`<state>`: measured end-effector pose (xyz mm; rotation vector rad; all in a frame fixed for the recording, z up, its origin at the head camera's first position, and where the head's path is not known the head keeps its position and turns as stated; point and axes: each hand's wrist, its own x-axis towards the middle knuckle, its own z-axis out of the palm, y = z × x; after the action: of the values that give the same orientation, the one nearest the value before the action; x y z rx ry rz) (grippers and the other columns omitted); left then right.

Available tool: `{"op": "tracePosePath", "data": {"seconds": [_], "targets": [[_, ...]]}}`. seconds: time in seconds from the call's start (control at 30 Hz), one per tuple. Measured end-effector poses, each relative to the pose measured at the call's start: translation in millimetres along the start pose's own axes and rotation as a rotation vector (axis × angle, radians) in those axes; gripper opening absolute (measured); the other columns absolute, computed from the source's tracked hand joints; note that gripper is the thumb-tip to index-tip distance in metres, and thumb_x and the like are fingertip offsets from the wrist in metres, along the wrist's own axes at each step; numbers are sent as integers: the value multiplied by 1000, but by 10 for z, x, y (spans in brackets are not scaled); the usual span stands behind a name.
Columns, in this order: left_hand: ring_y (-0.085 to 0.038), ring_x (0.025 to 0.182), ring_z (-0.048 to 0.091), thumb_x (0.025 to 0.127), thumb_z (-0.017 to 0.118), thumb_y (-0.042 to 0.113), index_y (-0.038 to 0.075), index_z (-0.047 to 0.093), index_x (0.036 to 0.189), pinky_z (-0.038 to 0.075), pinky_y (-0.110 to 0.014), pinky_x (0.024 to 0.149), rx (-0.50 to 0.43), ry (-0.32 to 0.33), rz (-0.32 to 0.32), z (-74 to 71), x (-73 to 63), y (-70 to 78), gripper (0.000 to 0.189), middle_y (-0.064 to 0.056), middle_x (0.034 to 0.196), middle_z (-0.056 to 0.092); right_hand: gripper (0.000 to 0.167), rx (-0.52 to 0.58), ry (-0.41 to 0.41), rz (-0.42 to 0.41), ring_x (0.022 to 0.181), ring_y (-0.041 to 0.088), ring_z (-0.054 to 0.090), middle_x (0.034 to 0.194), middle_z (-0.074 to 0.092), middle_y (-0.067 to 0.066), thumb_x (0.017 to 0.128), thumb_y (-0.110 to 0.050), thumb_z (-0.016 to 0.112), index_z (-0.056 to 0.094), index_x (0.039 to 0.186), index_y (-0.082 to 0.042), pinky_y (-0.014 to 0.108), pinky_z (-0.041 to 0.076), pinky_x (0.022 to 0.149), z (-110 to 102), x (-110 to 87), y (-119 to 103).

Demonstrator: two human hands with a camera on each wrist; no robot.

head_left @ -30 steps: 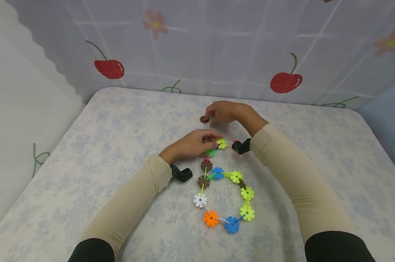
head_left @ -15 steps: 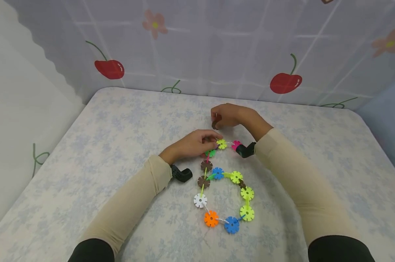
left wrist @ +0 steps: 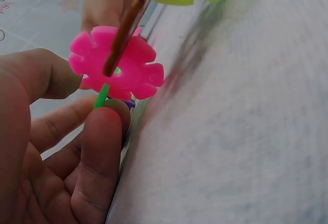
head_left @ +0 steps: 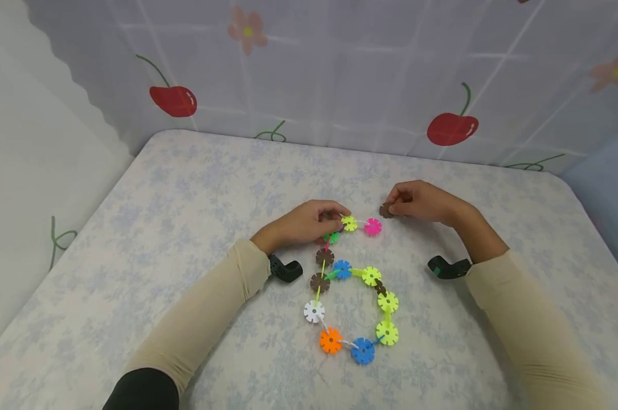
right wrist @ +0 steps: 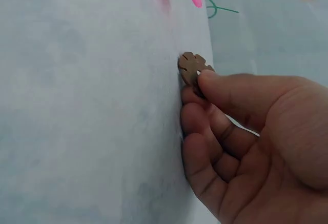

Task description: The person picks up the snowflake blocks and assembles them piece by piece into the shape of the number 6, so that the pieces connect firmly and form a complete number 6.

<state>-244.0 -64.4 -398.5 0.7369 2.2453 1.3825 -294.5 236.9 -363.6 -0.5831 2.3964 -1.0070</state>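
A chain of flat, notched plastic discs lies on the table, with a ring at its near end and an arm running away from me. My left hand (head_left: 306,223) pinches the arm near a green disc (head_left: 331,237) and a dark purple one mostly hidden by the fingers. Beyond those come a yellow-green disc (head_left: 349,223) and, at the tip, a pink disc (head_left: 373,226). Just right of that tip, my right hand (head_left: 426,200) pinches a loose brown notched disc (right wrist: 188,68) between thumb and fingers, close to the tabletop and apart from the chain.
The ring holds a white disc (head_left: 314,311), an orange disc (head_left: 331,340), a blue disc (head_left: 363,351) and several yellow-green ones. A patterned cloth covers the table (head_left: 226,188). A curtain printed with cherries (head_left: 452,129) hangs along the far edge.
My right hand has picked up the brown disc from the far part of the table and carried it right and nearer, beside the pink disc. The left hand stays on the chain.
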Motion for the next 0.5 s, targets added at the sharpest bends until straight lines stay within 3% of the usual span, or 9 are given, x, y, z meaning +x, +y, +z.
{"op": "tracePosePath", "data": {"seconds": [0.23, 0.5], "targets": [[-21, 83, 64, 105, 56, 18, 14, 62, 136, 58, -35, 71, 4, 4, 6, -1, -4, 9, 32, -4, 116, 62, 9, 42, -56, -50, 100, 25, 64, 105, 71, 9, 98, -6, 67, 62, 100, 1, 32, 50, 79, 112, -248, 14], [-21, 83, 63, 105, 54, 17, 13, 62, 136, 57, -36, 71, 9, -5, 14, 3, 10, -7, 32, -4, 115, 62, 6, -102, 52, -98, 92, 20, 66, 97, 72, 3, 95, -1, 69, 63, 96, -3, 30, 51, 77, 283, -389, -2]]}}
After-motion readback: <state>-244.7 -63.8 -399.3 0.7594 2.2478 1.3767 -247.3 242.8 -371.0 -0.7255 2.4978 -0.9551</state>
